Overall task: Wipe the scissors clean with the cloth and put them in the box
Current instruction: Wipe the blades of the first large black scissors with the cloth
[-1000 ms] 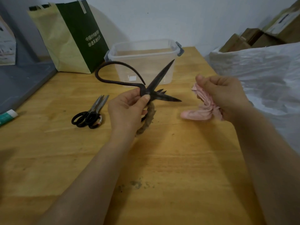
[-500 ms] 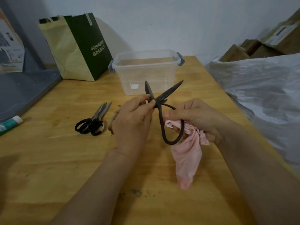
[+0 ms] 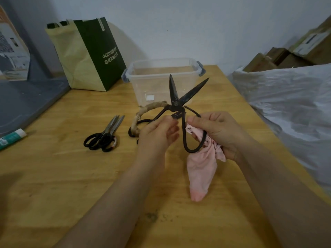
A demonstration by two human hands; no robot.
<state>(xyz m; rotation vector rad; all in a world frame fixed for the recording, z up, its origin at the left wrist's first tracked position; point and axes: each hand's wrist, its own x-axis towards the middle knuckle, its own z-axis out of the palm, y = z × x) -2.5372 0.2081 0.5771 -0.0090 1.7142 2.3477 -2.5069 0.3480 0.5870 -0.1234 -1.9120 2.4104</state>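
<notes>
Scissors (image 3: pixel 175 104) of an old, heavy kind, dark and dull all over, are held up above the wooden surface (image 3: pixel 71 176), in front of the box (image 3: pixel 143 86) and not in it. Their two pointed blades stand apart in a V, tips aimed up and away, and overlap the box's front wall in this view. One handle loop is bare black metal and hangs down toward the person. The other is wrapped in tan cord and curves off to the left. The left hand (image 3: pixel 159 133) pinches the scissors just below the pivot, thumb and fingertips closed on the metal. The right hand (image 3: pixel 218 133) grips a bunched pink cloth (image 3: pixel 200 169) together with one side of the bare loop, its thumb pressing across the top. The loose end of the cloth hangs down from that hand, and whether its tip touches the wood cannot be told. The box is clear plastic with grey latches at both ends and has no lid on. Left of the hands, a smaller pair of scissors (image 3: pixel 105 135) with black handles lies closed on the surface. A green and tan paper bag (image 3: pixel 86 54) stands at the back left, a white and green tube (image 3: pixel 10 138) lies at the left edge, and crinkled white plastic sheeting (image 3: pixel 286 104) fills the right side below some cardboard boxes (image 3: pixel 286 56).
</notes>
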